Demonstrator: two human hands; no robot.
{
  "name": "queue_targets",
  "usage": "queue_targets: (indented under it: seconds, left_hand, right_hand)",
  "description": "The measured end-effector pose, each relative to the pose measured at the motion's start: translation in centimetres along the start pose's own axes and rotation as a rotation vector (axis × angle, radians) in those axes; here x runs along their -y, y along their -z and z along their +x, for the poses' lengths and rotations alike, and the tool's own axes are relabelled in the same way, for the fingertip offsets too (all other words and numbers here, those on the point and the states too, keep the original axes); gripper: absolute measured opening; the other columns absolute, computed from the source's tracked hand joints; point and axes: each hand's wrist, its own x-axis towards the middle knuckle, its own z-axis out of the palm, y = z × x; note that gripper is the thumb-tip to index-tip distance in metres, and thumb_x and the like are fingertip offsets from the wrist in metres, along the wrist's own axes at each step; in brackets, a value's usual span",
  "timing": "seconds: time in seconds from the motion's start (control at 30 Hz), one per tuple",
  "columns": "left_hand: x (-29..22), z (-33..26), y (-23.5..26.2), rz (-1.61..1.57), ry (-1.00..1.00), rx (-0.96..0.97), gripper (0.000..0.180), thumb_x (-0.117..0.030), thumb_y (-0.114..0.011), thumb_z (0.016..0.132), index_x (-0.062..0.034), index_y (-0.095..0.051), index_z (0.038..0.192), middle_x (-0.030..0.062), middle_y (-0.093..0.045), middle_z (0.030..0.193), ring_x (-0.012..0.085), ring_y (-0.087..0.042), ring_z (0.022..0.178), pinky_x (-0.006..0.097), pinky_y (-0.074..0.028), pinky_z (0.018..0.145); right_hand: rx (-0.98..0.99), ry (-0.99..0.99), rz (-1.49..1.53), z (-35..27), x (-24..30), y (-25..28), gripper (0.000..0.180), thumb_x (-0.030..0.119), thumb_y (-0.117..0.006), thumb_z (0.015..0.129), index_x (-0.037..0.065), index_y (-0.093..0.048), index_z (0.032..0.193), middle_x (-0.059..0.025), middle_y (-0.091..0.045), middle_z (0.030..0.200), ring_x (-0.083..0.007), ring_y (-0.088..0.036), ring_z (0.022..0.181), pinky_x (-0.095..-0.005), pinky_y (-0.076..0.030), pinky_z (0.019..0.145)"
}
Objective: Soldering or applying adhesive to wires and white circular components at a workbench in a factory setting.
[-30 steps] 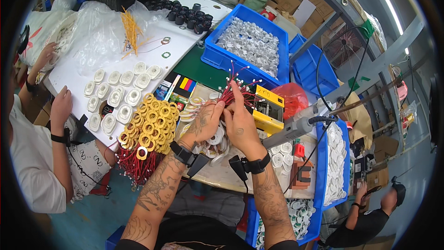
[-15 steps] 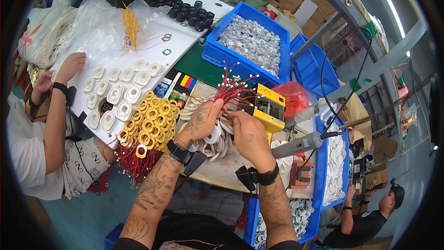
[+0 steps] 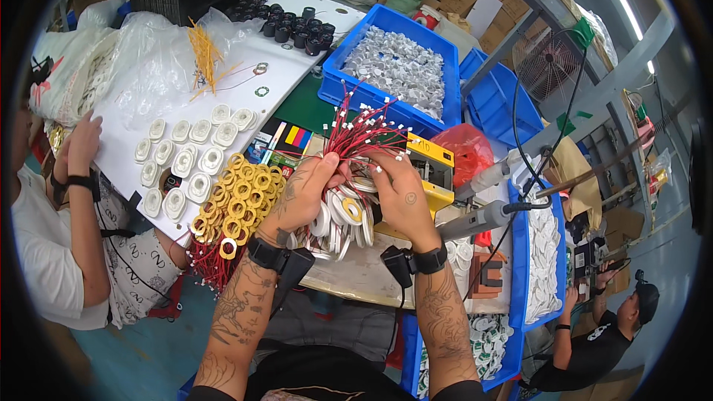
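Note:
A bunch of thin red wires (image 3: 355, 134) with small white plugs fans upward in front of me. My left hand (image 3: 310, 187) is closed around the wires from the left, thumb on top. From the right, my right hand (image 3: 401, 191) grips the same bunch, its fingertips partly hidden among the wires. Flat white rings (image 3: 343, 219) hang below the bunch between my hands, a yellow one among them. Left of my left hand lies a pile of yellow rings (image 3: 241, 197) with red wires. A yellow device (image 3: 431, 167) stands just beyond my right hand.
White oval parts (image 3: 199, 187) lie in rows on the white table. A blue bin (image 3: 334, 89) of small white pieces stands ahead. A grey handheld tool (image 3: 475, 220) juts in at right, near another blue bin (image 3: 518, 304). A co-worker's arm (image 3: 83, 215) is at left.
My hands have drawn the wire bunch up and a little closer together, so its rings now hang more plainly beneath it. The co-worker's hands at left have moved lower and left.

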Motion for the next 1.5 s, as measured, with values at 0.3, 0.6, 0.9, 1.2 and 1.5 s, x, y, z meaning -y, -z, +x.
queue_targets:
  seconds: [0.3, 0.6, 0.9, 1.2, 1.5]
  left_hand:
    - [-6.3, -2.7, -0.3, 0.066, 0.077, 0.173, 0.045, -0.035, -0.047, 0.116, 0.0014, -0.072, 0.107, 0.0038, -0.071, 0.098, 0.0103, -0.062, 0.091, 0.027, -0.050, 0.084]
    - [-9.7, -6.1, -0.1, -0.166, 0.156, 0.319, 0.050, -0.038, -0.045, 0.115, 0.0014, -0.072, 0.099, 0.0029, -0.068, 0.090, 0.0084, -0.057, 0.081, 0.026, -0.046, 0.074]
    - [-9.3, -8.2, -1.7, -0.060, 0.336, 0.640, 0.049, -0.037, -0.050, 0.115, 0.0055, -0.075, 0.107, 0.0068, -0.072, 0.097, 0.0109, -0.060, 0.088, 0.027, -0.049, 0.082]
    - [-7.7, -8.3, -1.3, -0.281, 0.153, 0.343, 0.043, -0.034, -0.043, 0.117, -0.0004, -0.067, 0.106, 0.0031, -0.067, 0.096, 0.0062, -0.057, 0.083, 0.023, -0.047, 0.076]
    - [-8.2, -7.8, -3.1, -0.111, 0.218, 0.054, 0.044, -0.039, -0.041, 0.117, -0.0043, -0.066, 0.106, 0.0008, -0.063, 0.092, 0.0059, -0.053, 0.081, 0.023, -0.045, 0.075]
  right_hand:
    - [-0.091, 0.384, -0.395, 1.0, 1.1, 3.3, 0.022, 0.012, -0.074, 0.085, 0.011, -0.078, 0.107, -0.0121, -0.075, 0.108, -0.0364, -0.067, 0.110, -0.0510, -0.050, 0.100]
    - [0.273, 0.453, -0.322, -0.4, 2.2, 6.0, 0.037, 0.015, -0.072, 0.088, 0.009, -0.075, 0.125, -0.0192, -0.070, 0.128, -0.0406, -0.065, 0.120, -0.0485, -0.053, 0.102]
    - [0.606, 0.393, 0.678, 3.3, 5.7, 1.8, 0.030, -0.001, -0.069, 0.099, 0.008, -0.079, 0.126, -0.0169, -0.053, 0.156, -0.0256, -0.059, 0.130, -0.0396, -0.048, 0.108]
    - [0.423, 0.155, -0.197, -4.4, -2.2, 3.0, 0.026, 0.023, -0.070, 0.097, 0.006, -0.079, 0.114, -0.0163, -0.074, 0.116, -0.0309, -0.071, 0.110, -0.0441, -0.058, 0.093]
    - [-0.102, 0.084, -0.050, -6.3, -0.8, 2.6, 0.021, 0.004, -0.070, 0.089, -0.001, -0.076, 0.108, -0.0160, -0.073, 0.103, -0.0293, -0.072, 0.099, -0.0355, -0.055, 0.082]
